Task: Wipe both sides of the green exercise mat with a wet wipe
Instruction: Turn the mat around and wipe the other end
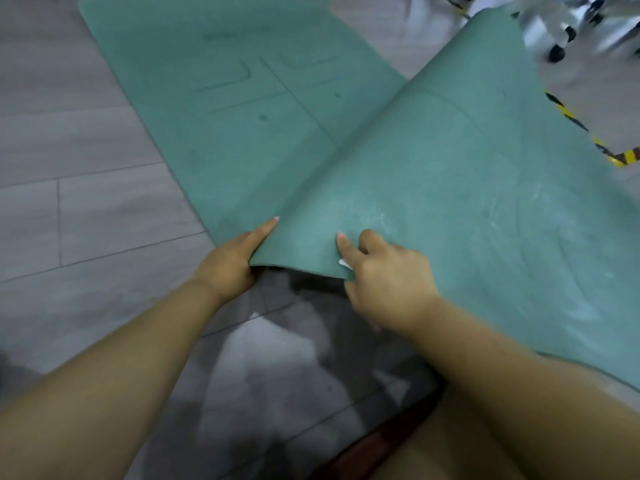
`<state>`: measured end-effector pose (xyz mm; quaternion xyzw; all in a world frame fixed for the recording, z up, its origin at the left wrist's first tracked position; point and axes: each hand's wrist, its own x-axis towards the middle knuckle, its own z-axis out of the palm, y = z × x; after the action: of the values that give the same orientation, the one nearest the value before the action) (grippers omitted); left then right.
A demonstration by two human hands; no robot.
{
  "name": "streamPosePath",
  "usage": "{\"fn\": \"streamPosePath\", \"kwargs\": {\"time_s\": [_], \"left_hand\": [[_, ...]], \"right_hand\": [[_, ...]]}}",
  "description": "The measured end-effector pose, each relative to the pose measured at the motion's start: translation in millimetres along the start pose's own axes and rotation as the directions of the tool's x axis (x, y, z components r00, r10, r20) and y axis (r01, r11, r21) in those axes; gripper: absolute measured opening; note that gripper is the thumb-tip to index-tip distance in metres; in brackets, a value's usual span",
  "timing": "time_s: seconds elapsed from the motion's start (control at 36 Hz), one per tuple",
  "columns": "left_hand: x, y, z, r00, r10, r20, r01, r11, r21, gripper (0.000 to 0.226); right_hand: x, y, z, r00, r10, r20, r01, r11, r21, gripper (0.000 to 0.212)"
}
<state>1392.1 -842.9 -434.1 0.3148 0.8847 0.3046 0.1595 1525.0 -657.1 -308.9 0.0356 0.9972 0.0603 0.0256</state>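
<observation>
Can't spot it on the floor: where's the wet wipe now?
Head view, lower centre: the wet wipe peeks from the right hand, which grips the green mat edge.

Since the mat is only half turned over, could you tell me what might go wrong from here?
1. Both the left hand and the right hand grip only the near lifted edge of the green foam exercise mat; the raised flap could slip and flop back.
2. The small white wet wipe is barely visible, tucked under the right hand, and might drop onto the grey floor.
3. The flap leans toward the yellow-black striped tape and may land askew.
</observation>
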Motion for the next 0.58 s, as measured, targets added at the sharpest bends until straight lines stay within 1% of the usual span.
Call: {"fn": "streamPosePath", "kwargs": {"time_s": [0.06,0.14,0.19,0.25,0.36,0.44,0.53,0.58], "left_hand": [[4.3,-1.0,3.4,1.000,0.004,0.024,-0.004,1.000,0.025,0.086],[10.4,2.2,10.8,0.994,0.028,0.108,-0.043,0.989,0.142,0.078],[14.3,10.7,13.5,0.993,0.025,0.120,-0.045,0.985,0.169,0.071],[18.4,21.7,10.1,0.996,0.026,0.086,-0.042,0.980,0.192,0.067],[27.6,49.9,-17.2,0.985,0.168,-0.041,-0.149,0.946,0.287,0.060],[24.9,73.1,-53.8,0.978,0.193,-0.078,-0.146,0.904,0.402,0.054],[8.1,88.7,-87.8,0.949,0.280,-0.145,-0.189,0.873,0.450,0.057],[-8.0,92.9,-105.2,0.943,0.301,-0.143,-0.188,0.836,0.516,0.051]], "right_hand": [[-8.1,16.1,2.0,0.993,-0.002,-0.118,0.002,1.000,0.000,0.051],[-23.3,39.3,-7.3,0.978,0.019,-0.207,-0.018,1.000,0.007,0.052],[-33.3,54.4,-16.0,0.963,0.048,-0.264,-0.040,0.999,0.033,0.052],[-43.7,67.2,-23.2,0.951,0.076,-0.300,-0.062,0.996,0.058,0.051],[-63.5,86.7,-31.4,0.931,0.135,-0.338,-0.125,0.991,0.051,0.049],[-77.4,91.5,-35.9,0.909,0.182,-0.375,-0.176,0.983,0.052,0.048],[-86.1,89.1,-43.1,0.891,0.190,-0.412,-0.182,0.981,0.059,0.048],[-91.3,84.4,-49.1,0.887,0.173,-0.427,-0.169,0.984,0.048,0.049]]}}
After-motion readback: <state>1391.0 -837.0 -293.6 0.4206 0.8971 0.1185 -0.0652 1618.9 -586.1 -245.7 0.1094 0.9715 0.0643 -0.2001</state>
